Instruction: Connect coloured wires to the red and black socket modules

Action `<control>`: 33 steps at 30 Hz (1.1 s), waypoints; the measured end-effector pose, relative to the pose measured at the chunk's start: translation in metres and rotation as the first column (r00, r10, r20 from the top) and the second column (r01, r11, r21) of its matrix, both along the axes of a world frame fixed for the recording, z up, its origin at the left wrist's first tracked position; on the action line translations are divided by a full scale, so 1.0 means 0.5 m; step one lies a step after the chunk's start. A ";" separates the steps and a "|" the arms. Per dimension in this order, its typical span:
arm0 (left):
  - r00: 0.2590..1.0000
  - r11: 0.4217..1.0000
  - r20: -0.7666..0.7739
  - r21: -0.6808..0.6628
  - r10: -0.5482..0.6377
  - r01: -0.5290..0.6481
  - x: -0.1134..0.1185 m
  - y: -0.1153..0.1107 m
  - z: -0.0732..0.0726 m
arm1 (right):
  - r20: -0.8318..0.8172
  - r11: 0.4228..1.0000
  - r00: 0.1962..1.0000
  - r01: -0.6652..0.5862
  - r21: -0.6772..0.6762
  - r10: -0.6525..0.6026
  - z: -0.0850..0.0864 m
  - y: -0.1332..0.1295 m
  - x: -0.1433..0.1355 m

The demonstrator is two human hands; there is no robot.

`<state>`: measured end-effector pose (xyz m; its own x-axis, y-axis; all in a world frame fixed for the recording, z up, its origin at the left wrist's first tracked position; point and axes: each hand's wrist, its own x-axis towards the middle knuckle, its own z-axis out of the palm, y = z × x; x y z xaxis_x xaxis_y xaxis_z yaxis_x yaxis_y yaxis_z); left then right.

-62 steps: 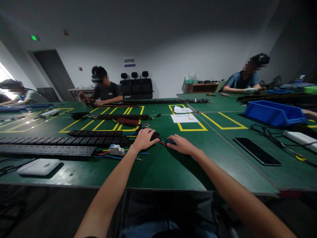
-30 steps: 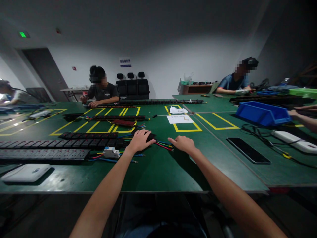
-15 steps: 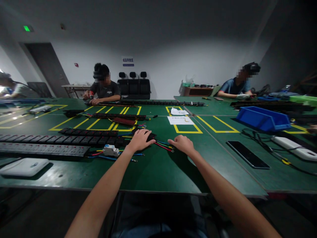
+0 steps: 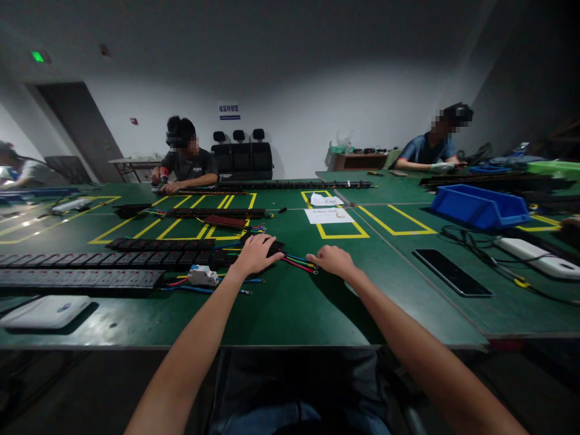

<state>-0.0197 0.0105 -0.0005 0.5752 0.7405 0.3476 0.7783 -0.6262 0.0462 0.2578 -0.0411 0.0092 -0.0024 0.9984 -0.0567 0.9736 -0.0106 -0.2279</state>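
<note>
My left hand (image 4: 257, 255) is closed over the black end piece (image 4: 275, 246) of a wired part, its fingers bent across the top and the thumb pointing right. From under that hand, red, green and blue wires (image 4: 299, 261) run to the right, with ring terminals (image 4: 315, 271) on some ends. My right hand (image 4: 334, 261) is at these wire ends, fingers curled in and thumb pointing left. Whatever lies between its fingertips is hidden. Left of my left hand lies a black socket strip (image 4: 113, 258). Nearer me, a white circuit breaker (image 4: 203, 275) hangs on the wires of a grey socket strip (image 4: 81, 278).
A white box (image 4: 48, 311) lies at the front left. To the right are a phone (image 4: 451, 273), a blue bin (image 4: 480, 206), black cables (image 4: 480, 251) and a white device (image 4: 539, 257). Paper sheets (image 4: 328, 215) lie ahead. People work across the green table (image 4: 290, 320).
The view has shifted slightly. Both hands keep nearly the same place at the black end piece and the wire ends.
</note>
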 end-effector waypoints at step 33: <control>0.999 1.000 -0.028 0.000 0.016 -0.016 0.001 0.000 0.000 | 0.096 0.997 0.993 -0.071 -0.023 0.073 0.025 -0.020 -0.012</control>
<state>-0.0190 0.0104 -0.0007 0.5724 0.7499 0.3316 0.7894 -0.6134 0.0246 0.2519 -0.0512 0.0217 -0.0678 0.9945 -0.0800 0.9894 0.0567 -0.1333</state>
